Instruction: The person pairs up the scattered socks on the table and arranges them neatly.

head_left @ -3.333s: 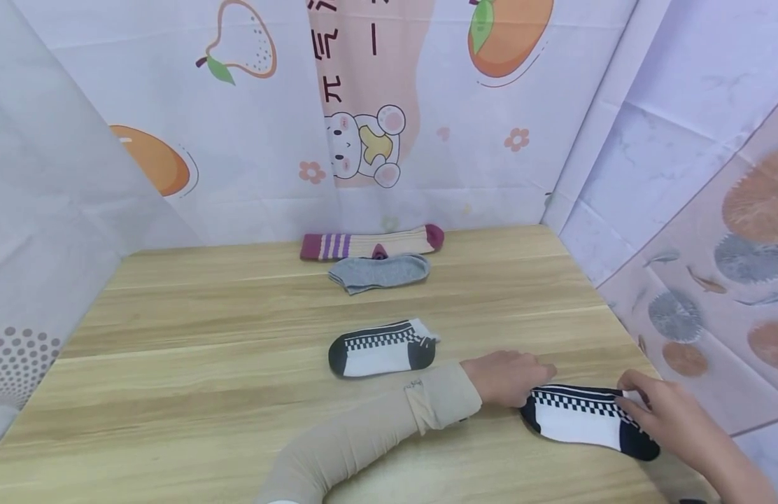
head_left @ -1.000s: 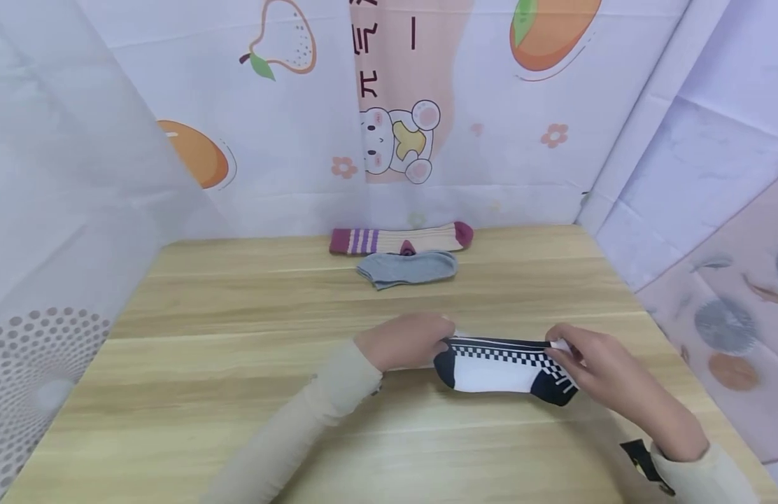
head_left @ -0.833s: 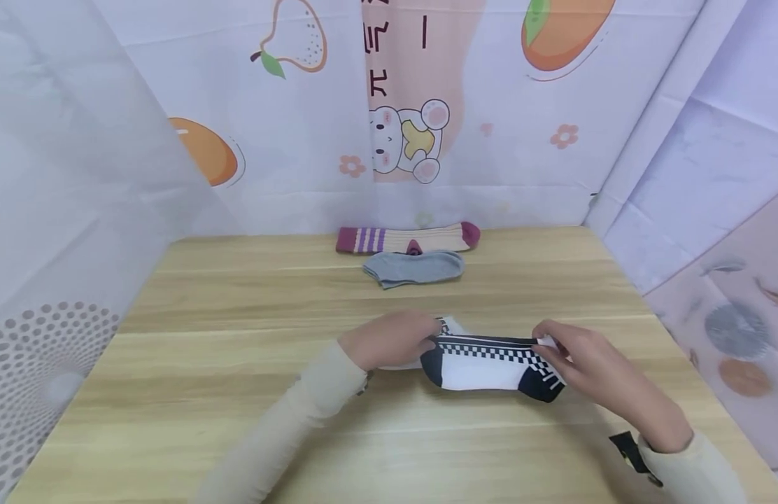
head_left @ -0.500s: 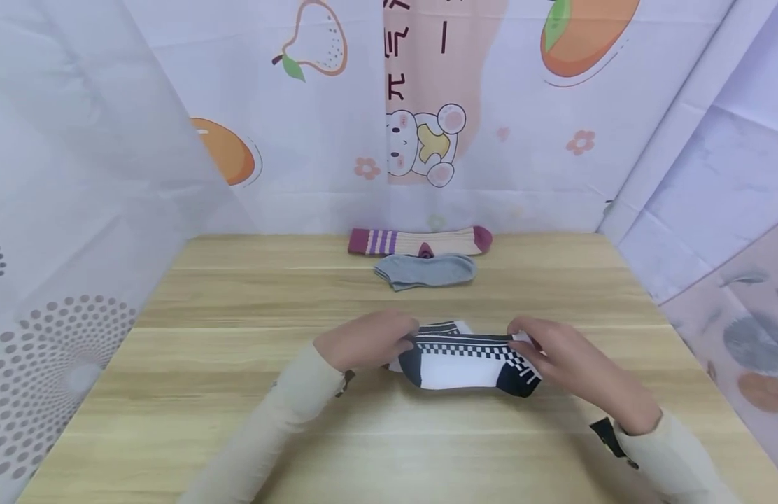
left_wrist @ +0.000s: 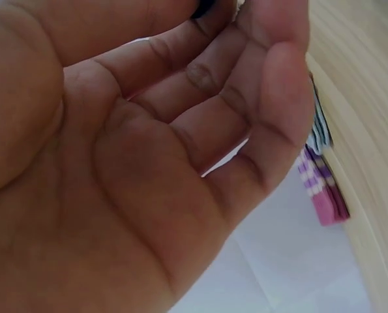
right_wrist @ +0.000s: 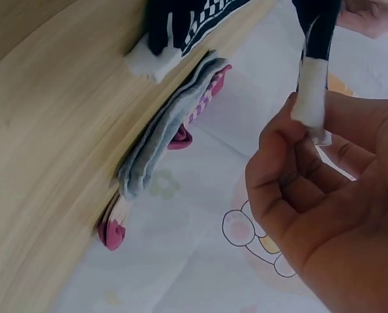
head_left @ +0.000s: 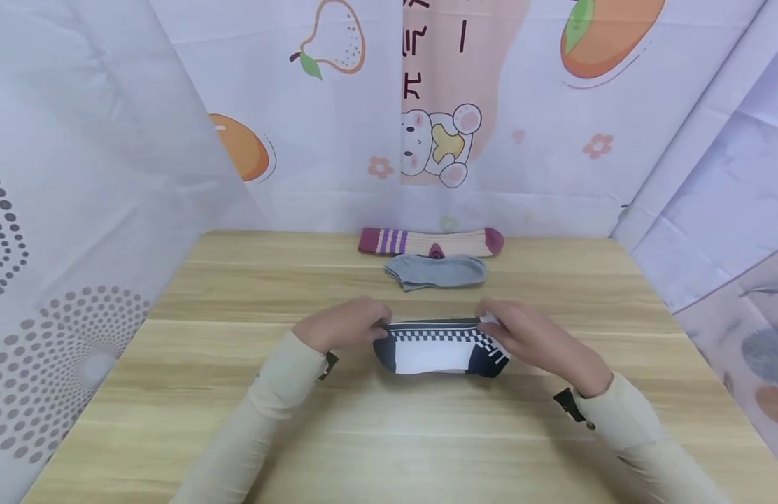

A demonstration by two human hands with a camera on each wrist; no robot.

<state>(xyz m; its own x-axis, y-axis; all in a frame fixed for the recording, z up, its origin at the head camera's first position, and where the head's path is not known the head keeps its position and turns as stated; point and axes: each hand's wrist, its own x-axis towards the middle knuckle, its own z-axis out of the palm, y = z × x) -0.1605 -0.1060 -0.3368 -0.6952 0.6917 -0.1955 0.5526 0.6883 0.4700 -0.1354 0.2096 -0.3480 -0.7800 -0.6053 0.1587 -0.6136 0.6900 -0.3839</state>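
A white ankle sock [head_left: 429,355] with black toe, black heel and a checkered band is stretched between both hands above the table. My left hand [head_left: 346,324] pinches its toe end; a dark scrap of sock [left_wrist: 203,8] shows by the fingers in the left wrist view. Thumb and fingers of my right hand [head_left: 535,337] pinch the white cuff [right_wrist: 311,98], seen close in the right wrist view. A matching checkered sock [right_wrist: 164,55] lies on the wood below, almost wholly covered by the held one in the head view.
Behind the hands lie grey ankle socks [head_left: 436,271] on the wooden table [head_left: 389,448]. Just beyond them, cream socks [head_left: 452,242] with maroon ends and purple stripes lie near the back edge. Printed curtains [head_left: 313,140] hang at the back and sides.
Both hands have lifted the checkered sock from the table's right side and carried it left, over its match, which it now hides in the head view. The head view has turned rightward.
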